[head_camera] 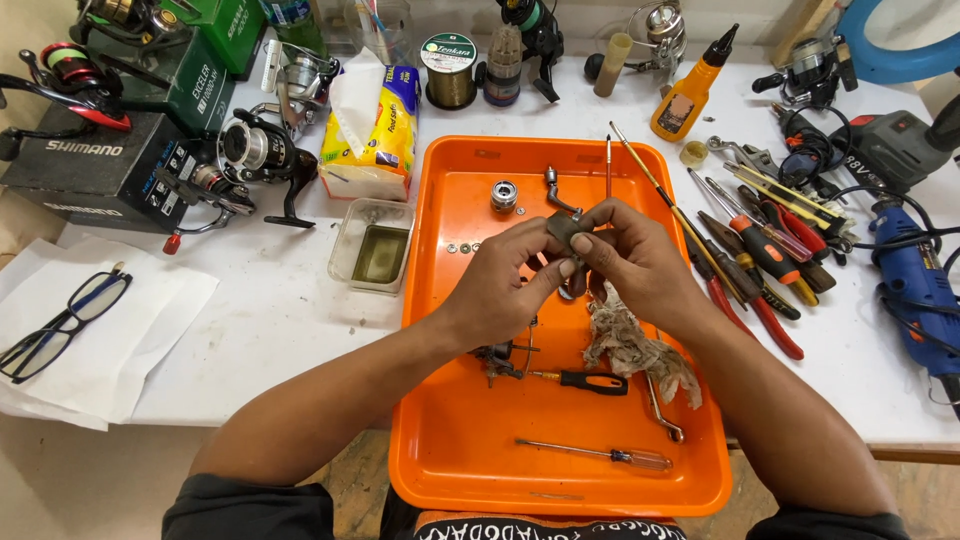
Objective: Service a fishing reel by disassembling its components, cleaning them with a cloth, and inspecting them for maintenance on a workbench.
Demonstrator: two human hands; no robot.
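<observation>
Above an orange tray, my left hand and my right hand both pinch a small dark grey metal reel part between their fingertips. A dirty rag hangs under my right palm; I cannot tell whether the hand grips it. On the tray lie a silver spool piece, a crank handle, tiny washers, a black-handled screwdriver, a clear-handled screwdriver and a bent metal arm.
Left of the tray sit a plastic tub of oily liquid, a tissue pack, fishing reels and black boxes. Glasses rest on paper. Pliers and screwdrivers, a blue drill and an orange bottle crowd the right.
</observation>
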